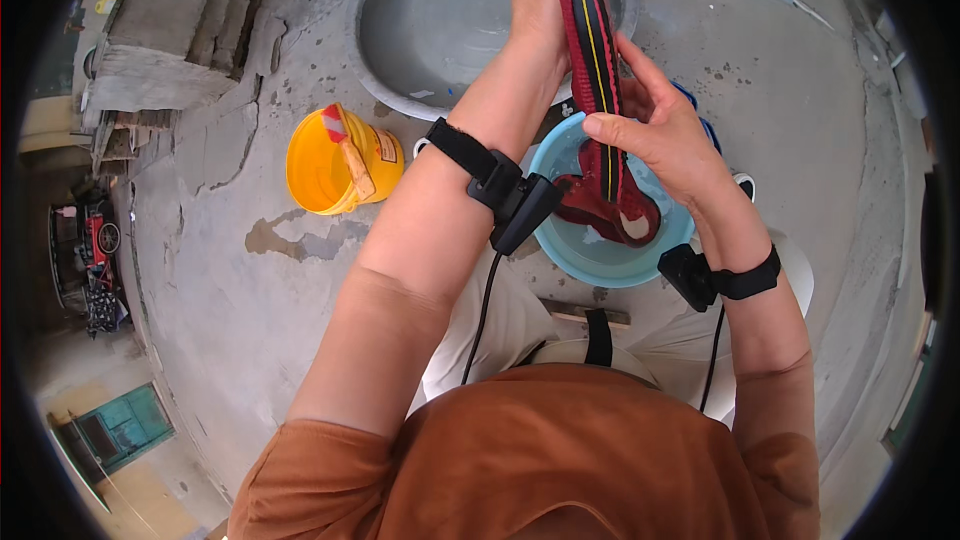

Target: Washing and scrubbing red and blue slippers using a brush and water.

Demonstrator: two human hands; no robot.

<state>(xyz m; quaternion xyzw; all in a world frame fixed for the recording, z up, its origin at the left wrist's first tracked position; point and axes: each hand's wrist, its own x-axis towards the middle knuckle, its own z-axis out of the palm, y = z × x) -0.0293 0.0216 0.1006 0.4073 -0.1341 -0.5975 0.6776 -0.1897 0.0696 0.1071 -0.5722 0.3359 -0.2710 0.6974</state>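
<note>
A long dark red fabric strap (592, 37) with black bands and a yellow line hangs between my hands, its top cut off by the picture's edge. My left hand (541, 7) is against its upper left side, fingers partly hidden, so its grip is unclear. Lower down, my right hand (656, 116) pinches the strap's edge between thumb and fingers. The strap's lower end, with wet dark red cloth (634, 202) showing a pale patch, hangs into a light blue plastic basin (547, 240) of water.
A large grey tub (367, 64) with water stands beyond the blue basin. To the left is a yellow bucket (304, 165) with a wooden-handled brush (352, 157) across its rim. Stacked slabs (157, 67) lie at the upper left. Cables (486, 315) run from the wrist-mounted devices.
</note>
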